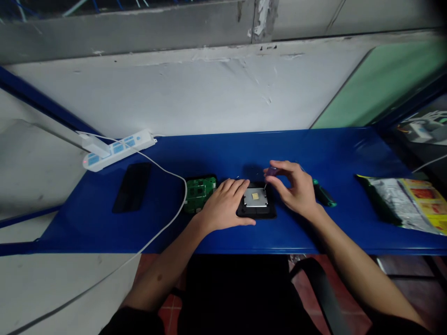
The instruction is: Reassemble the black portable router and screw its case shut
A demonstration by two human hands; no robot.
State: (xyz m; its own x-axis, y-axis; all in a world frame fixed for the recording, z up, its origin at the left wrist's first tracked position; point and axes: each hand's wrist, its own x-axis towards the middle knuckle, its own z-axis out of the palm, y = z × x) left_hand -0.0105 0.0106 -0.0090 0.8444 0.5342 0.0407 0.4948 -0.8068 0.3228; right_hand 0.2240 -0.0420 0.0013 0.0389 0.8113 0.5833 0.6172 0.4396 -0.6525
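Note:
A small black device point(256, 204) with a silver metal plate on top lies on the blue table point(223, 153). My left hand point(225, 204) rests flat on its left side, fingers stretched out, holding it down. My right hand point(295, 188) is pinched around a small screwdriver with a purple handle point(271, 171), its thin tip touching the device's upper right corner. A green circuit board point(198, 193) lies just left of my left hand.
A black flat cover point(132, 187) lies at the left. A white power strip point(117, 150) with a white cable point(174, 177) sits at the back left. A green-handled tool point(324, 195) lies behind my right hand. Plastic packets point(405, 202) lie at the right.

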